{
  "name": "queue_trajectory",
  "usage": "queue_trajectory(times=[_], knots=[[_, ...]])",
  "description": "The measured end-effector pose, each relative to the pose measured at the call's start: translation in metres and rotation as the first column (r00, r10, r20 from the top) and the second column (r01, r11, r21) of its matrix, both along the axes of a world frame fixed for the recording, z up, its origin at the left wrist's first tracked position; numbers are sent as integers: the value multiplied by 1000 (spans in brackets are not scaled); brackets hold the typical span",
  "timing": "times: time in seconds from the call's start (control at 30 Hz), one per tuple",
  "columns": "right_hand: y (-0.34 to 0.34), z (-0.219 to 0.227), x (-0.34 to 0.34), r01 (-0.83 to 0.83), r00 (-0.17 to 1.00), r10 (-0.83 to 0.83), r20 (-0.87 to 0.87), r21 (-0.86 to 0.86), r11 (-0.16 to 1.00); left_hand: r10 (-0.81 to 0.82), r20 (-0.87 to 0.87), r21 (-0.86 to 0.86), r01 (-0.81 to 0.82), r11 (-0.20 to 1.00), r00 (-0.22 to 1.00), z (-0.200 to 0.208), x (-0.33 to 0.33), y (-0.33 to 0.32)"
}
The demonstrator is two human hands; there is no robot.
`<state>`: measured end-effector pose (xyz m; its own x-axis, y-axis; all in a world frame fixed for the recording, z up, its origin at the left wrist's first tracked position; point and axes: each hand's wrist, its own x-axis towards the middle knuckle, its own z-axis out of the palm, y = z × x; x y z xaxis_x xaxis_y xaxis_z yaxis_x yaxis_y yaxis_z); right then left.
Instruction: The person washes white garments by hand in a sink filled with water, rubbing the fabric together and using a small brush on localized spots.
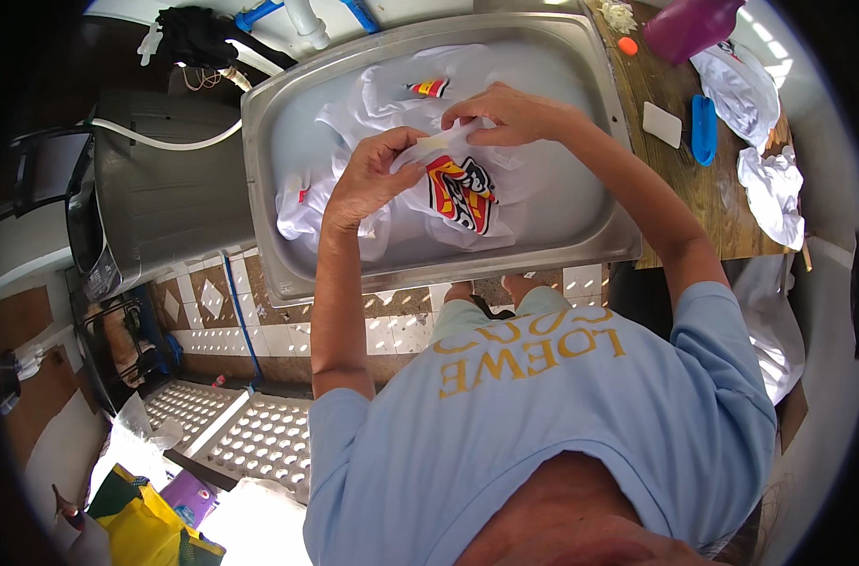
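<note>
Both hands work a white printed garment soaking mid-basin in the steel sink, the left hand and right hand each closed on a pinched fold, seemingly mid-scrub, so rubbing calls for firm grips.

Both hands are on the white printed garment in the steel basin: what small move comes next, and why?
Probably rub the pinched fold between both hands. The left hand and right hand grip one bunched patch of the white printed garment, which lies soaked in milky water in the steel basin, above its red-and-yellow print.
</note>
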<state>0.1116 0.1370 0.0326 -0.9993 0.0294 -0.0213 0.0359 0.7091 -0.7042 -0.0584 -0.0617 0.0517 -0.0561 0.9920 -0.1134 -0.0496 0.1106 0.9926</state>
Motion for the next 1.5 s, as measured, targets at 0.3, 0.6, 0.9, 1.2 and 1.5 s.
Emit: queue_trajectory(times=[0.3,0.6,0.9,1.2,1.5], knots=[[32,71,13,38,997,-49,-65,-162,986,43,-295,-14,-49,999,955,86,-17,30],[36,-24,17,108,919,-256,-302,-430,896,140,-206,-66,-156,986,969,1,-17,54],[23,-50,13,21,898,-437,-39,-991,132,279,-37,-83,-281,956,960,-39,-12,58],[22,-46,19,357,819,-549,-167,-600,716,210,166,-121,-191,974,964,-55,-4,72],[3,-45,-8,264,828,-441,-347,-452,852,126,120,-92,-115,989,985,-55,1,74]])
